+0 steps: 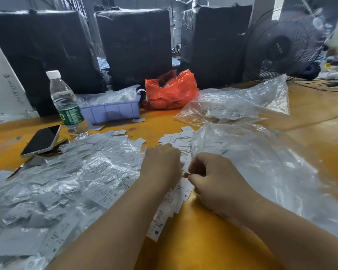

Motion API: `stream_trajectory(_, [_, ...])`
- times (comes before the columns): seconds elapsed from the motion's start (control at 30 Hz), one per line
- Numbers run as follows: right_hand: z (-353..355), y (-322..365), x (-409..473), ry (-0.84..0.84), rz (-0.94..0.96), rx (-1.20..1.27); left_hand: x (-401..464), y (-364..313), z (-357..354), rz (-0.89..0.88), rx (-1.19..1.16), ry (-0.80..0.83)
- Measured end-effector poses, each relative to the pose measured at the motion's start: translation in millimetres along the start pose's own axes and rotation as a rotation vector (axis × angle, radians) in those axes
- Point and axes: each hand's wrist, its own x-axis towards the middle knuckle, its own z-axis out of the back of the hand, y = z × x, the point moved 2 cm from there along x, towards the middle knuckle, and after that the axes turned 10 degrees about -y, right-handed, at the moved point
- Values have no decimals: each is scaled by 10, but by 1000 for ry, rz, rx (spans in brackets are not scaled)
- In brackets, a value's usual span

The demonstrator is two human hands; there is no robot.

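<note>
Small white size labels (176,193) lie scattered on an orange table (203,240), some printed with M, S or L. My left hand (161,163) rests knuckles up on the labels, its fingertips hidden. My right hand (213,178) is curled just to its right, thumb and fingers pinching something small at the labels; what it pinches is hidden. A large heap of labels under clear plastic (66,182) spreads to the left. A big clear plastic bag (261,162) lies right of my right hand.
A water bottle (65,104) and a phone (42,140) stand at the left. Behind are a purple tray (111,111), a red plastic bag (170,90), another clear bag (242,102), black wrapped boxes (137,45) and a fan (281,45).
</note>
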Motion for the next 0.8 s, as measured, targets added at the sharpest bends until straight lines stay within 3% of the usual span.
stream_trajectory(0.17, [-17, 26, 3, 65, 22, -84, -64, 132, 71, 92, -95, 12])
stream_trajectory(0.53, [-73, 221, 20, 18, -1, 3, -416, 271, 321, -37, -86, -160])
stream_trajectory(0.8, [-279, 534, 6, 113, 285, 38, -759, 429, 583, -16, -150, -245])
